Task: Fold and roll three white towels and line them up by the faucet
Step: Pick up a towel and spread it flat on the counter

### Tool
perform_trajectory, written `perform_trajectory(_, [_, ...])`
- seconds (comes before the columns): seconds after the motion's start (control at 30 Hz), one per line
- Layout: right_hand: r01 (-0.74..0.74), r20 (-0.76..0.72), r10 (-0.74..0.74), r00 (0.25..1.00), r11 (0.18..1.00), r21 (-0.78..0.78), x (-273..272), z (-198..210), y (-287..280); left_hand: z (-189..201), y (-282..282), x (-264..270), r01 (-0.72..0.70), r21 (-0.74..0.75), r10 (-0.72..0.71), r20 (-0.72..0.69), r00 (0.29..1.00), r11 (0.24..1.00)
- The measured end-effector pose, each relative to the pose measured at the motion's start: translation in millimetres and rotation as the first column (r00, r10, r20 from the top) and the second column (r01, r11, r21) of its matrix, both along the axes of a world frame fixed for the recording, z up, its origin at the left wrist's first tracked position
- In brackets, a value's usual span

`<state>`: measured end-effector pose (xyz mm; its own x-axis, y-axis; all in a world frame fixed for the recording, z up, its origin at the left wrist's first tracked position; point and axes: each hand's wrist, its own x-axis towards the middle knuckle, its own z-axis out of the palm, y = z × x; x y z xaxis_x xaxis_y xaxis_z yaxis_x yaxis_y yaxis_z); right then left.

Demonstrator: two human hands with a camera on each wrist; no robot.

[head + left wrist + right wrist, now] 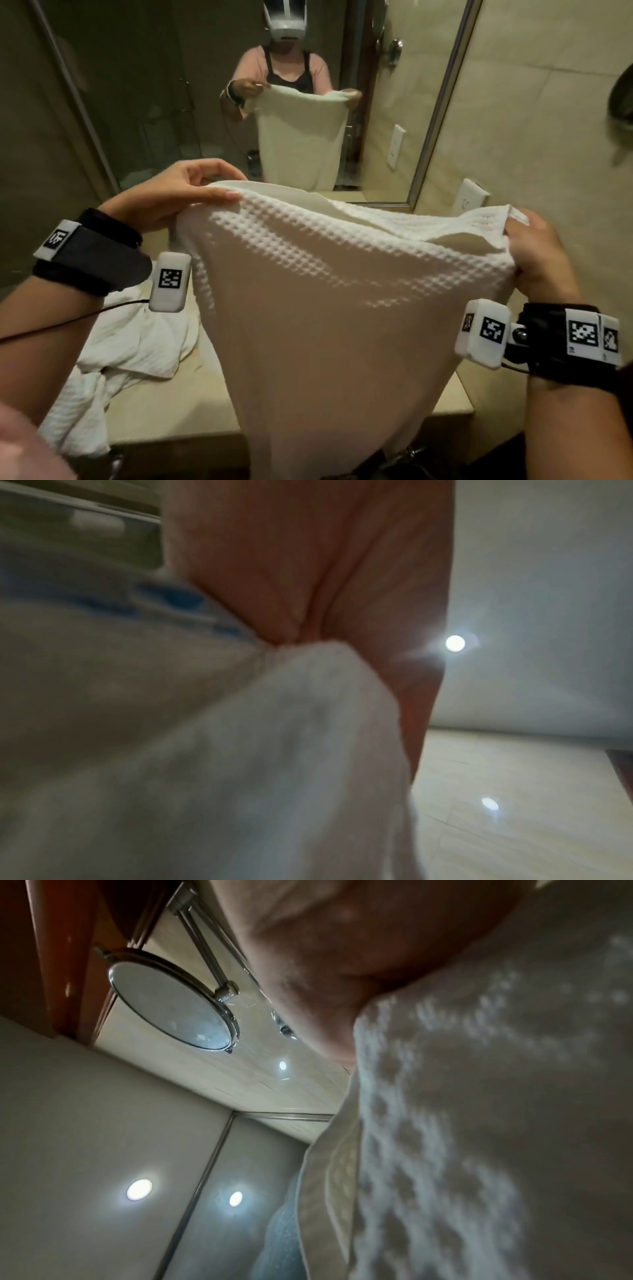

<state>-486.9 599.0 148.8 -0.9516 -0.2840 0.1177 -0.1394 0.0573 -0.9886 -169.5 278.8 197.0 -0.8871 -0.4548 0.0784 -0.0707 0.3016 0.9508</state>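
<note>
A white waffle-weave towel (pixel 329 308) hangs doubled in the air over the counter, held up by its top edge. My left hand (pixel 191 195) pinches the top left corner, thumb in front and fingers behind. My right hand (pixel 534 250) grips the top right corner in a closed fist. In the left wrist view the towel (pixel 274 750) bunches under my palm (pixel 308 561). In the right wrist view its weave (pixel 479 1123) fills the right side below my hand (pixel 342 947). Another white towel (pixel 113 349) lies crumpled on the counter at the left. No faucet is in view.
The beige counter (pixel 171 404) runs below the hanging towel, its front edge near the bottom. A large wall mirror (pixel 239 85) stands behind it and reflects me with the towel. A white socket plate (pixel 472 198) and a round swing-arm mirror (pixel 171 1001) are on the right wall.
</note>
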Motion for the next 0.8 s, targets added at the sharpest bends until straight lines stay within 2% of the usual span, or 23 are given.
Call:
perform_trajectory(0.13, [0.081,-0.034,-0.083,0.996,0.996,-0.048,-8,-4,-2,2,-17,-10,0.12,0.021,-0.122,0.097,0.988,0.993])
perform_trajectory(0.27, [0.166,-0.135,-0.16,0.978,0.986,0.031,-17,-13,-13,-7,-36,-28,0.168,-0.075,-0.149,0.215,0.965,0.983])
perform_trajectory(0.37, [0.261,-0.238,-0.222,0.946,0.954,0.149,-25,-19,-24,-22,-54,-44,0.136,-0.208,-0.073,0.282,0.957,0.969])
perform_trajectory(0.47, [0.317,-0.296,-0.242,0.924,0.918,0.24,-25,-28,-33,-40,-72,-58,0.011,-0.291,0.058,0.228,0.972,0.957])
perform_trajectory(0.53, [0.32,-0.294,-0.24,0.925,0.911,0.26,-23,-38,-37,-51,-82,-65,-0.006,-0.285,0.07,0.215,0.974,0.959])
perform_trajectory(0.8, [0.34,-0.288,-0.251,0.924,0.885,0.318,0,-63,-24,-78,-88,-90,0.124,-0.213,-0.061,0.279,0.958,0.969])
